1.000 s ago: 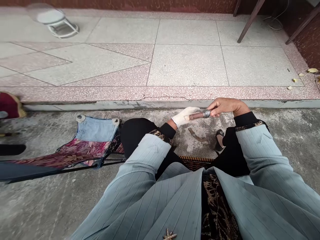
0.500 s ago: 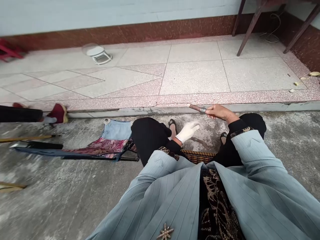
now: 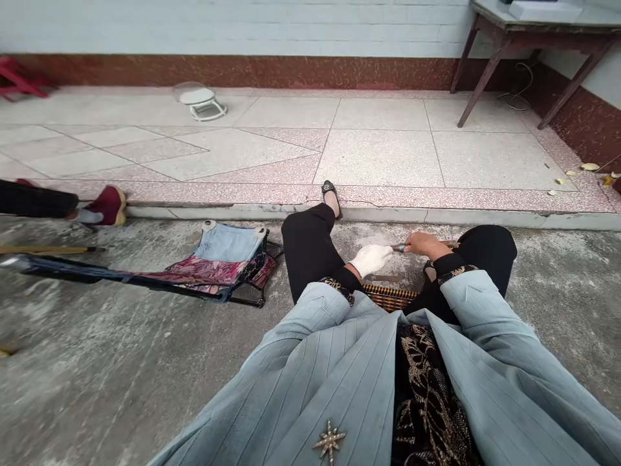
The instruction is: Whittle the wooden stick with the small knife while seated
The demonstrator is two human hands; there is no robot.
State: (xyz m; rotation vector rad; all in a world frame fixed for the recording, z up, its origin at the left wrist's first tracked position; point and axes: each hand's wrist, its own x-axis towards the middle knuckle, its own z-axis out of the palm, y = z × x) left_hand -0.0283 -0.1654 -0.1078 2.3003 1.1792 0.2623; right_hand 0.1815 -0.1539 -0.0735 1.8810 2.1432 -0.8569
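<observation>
My right hand (image 3: 424,244), bare, is closed around a wooden stick wound with grey wire (image 3: 399,248). A brownish length shows past the far side of that hand, near my right knee. My left hand (image 3: 372,259), in a white knitted glove, has its fingers closed at the stick's other end, left of the wire. Below my hands, a narrow brown piece (image 3: 388,278) lies on the concrete, partly hidden. Under me is the woven edge of a wicker seat (image 3: 391,296).
A low folding chair with flowered cloth (image 3: 208,268) stands to my left. Beyond it is another person's leg with a red shoe (image 3: 110,206). A raised tiled step (image 3: 383,155) runs ahead, with a white stool (image 3: 201,103) and a wooden table (image 3: 514,39).
My left hand left the stick, then came back onto it. The stick was lowered towards my knees. My left foot moved forward onto the step's edge. The view tilted up.
</observation>
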